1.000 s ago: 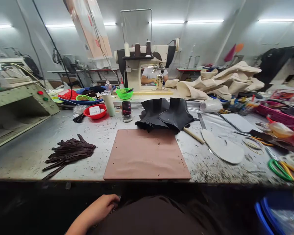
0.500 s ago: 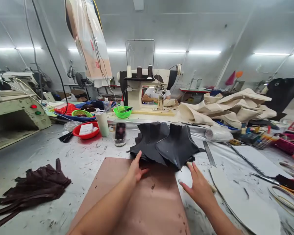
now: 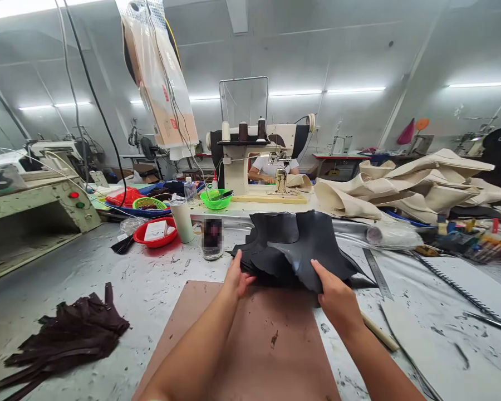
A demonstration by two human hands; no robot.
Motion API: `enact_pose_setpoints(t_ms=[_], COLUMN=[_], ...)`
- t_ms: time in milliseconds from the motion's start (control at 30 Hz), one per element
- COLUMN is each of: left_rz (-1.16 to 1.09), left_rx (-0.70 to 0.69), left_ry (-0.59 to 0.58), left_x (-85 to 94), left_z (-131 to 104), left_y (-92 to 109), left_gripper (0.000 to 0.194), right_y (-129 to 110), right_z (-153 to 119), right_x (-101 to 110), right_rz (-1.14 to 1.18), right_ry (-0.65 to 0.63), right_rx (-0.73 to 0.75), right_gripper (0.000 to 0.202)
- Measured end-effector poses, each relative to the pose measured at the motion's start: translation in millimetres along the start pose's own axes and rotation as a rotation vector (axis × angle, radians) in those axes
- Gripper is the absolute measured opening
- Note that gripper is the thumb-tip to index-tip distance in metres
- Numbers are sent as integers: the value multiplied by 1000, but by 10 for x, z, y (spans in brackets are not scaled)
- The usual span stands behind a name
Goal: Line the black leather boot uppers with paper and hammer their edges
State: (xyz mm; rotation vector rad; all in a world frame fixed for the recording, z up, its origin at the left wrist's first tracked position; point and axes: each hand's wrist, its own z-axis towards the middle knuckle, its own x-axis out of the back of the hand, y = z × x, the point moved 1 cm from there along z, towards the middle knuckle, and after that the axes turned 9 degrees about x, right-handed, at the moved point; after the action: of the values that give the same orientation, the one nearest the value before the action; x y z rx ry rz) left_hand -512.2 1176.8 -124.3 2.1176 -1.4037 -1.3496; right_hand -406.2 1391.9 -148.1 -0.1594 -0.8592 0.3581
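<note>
Basically, stacked thin black sheets (image 3: 275,228), smooth with curved, pointed edges, lie on the table (image 3: 150,289), over the far end of a flat pinkish-brown mat (image 3: 242,351). Right hand (image 3: 338,301) pinches the near edge of the top ones; left hand (image 3: 237,277) touches the stack's left side, fingers apart, can't tell if gripping. Limp dark-brown strips (image 3: 75,328) heaped left. Metal ruler (image 3: 377,273) right; round wooden stick (image 3: 382,334) partly hidden by right arm. Sewing machine (image 3: 237,170) behind, floppy cream sheets (image 3: 426,186) beside it. Red plastic bowl (image 3: 150,242) far left.

Bright tube lts (image 3: 295,93) glow abv red-edged tbl (image 3: 342,157) in bkgd.
</note>
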Motion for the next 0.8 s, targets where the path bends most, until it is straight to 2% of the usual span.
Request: enact_pose_setpoints(t_ms=[67,100,167,233,300,333,400,500,600,700,800], left_rz=[31,52,200,456,767,931,1252,1672,1908,1994,1980], left_rx=[-12,-32,-116,-231,-380,-455,-565,-616,-695,-780,-878], left_ry=[46,59,85,133,198,208,155,15,10,37,68], left_x=[249,388,667,930,1164,1265,1427,1549,1528,1436,1389], left_z=[-346,-524,-851,-1105,-1282,-1342,-1414,-1399,-1254,-1042,-853], left_y=[-43,-87,-203,-341,-482,-553,-693,-854,-879,-817,-761], left_gripper=[49,51,52,57,65,66,60,52,52,53,57], right_y=[-297,-448,-712,-885,-951,-950,-908,-819,-740,-633,-447], right_z=[-214,-363,-676,-920,-1040,-1054,-1026,-943,-831,-648,-484], right_x=[111,129,120,120,181,227,306,270,61,-106,-65], right_rz=[5,27,97,184,294,344,371,198,57,19,-68], right_ry=[-22,-84,-326,-624,-791,-801,-737,-704,-740,-700,-607], right_rx=[200,293,411,405,303,224,31,-161,-90,13,-34], right_gripper=[69,67,62,66,76,79,75,59,68,69,61])
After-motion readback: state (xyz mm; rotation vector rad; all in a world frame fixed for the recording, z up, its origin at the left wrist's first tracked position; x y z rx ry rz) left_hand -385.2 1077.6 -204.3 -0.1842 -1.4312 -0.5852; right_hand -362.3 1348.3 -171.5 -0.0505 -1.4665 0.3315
